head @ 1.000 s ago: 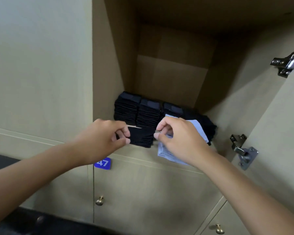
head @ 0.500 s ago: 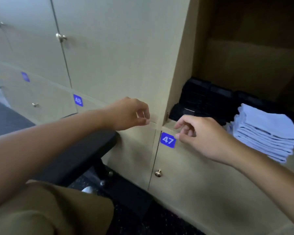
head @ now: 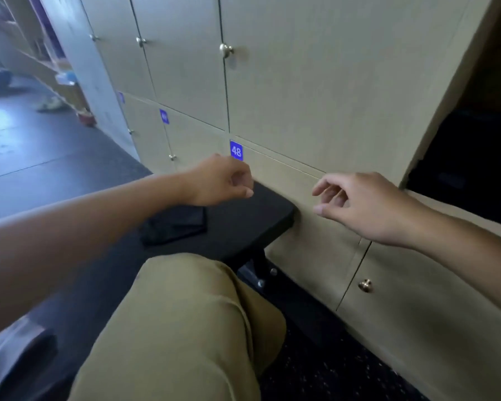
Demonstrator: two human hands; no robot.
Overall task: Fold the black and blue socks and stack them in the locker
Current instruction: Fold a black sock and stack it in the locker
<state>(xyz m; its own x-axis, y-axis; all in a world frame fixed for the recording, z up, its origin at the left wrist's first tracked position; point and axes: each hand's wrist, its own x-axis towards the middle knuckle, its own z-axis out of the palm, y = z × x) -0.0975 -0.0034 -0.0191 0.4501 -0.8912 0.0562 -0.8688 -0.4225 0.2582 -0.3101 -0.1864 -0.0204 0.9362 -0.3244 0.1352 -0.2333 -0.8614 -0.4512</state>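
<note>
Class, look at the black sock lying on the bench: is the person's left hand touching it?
Apart. The head view shows the left hand empty, hanging above the bench, with bare bench surface between its fingers and the black sock.

black sock (head: pixel 174 225) | flat, loosely folded | on black bench | open locker (head: pixel 472 157) | right, dark inside

A black bench (head: pixel 243 224) runs from the frame's lower left to its centre, its far end butted against the beige lockers (head: pixel 315 91). A flat black sock (head: pixel 174 227) lies on its top, near centre-left.
</note>
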